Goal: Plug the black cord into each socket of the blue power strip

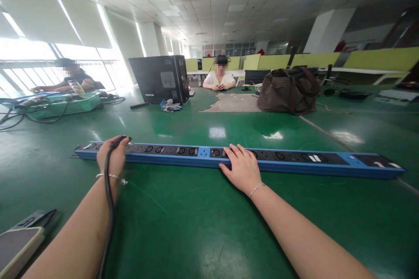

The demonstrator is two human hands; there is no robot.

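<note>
A long blue power strip [176, 160] with a black socket face lies across the green table. Toward its left end, my left hand [113, 154] is closed around the black plug [121, 140] of a power cord, just over the sockets. The thick black cord [110, 209] runs down along my left forearm. Whether the plug's prongs touch a socket cannot be seen. My right hand [242, 168] rests on the strip right of its middle, fingers spread over the top face and thumb at the front side.
At the back stand a black computer case [160, 79], gloves [170, 105] and a brown bag [288, 91]. A green basket with cables [65, 107] sits at left. A phone-like device [21, 244] lies front left. One person [220, 79] sits opposite, another [78, 80] at far left.
</note>
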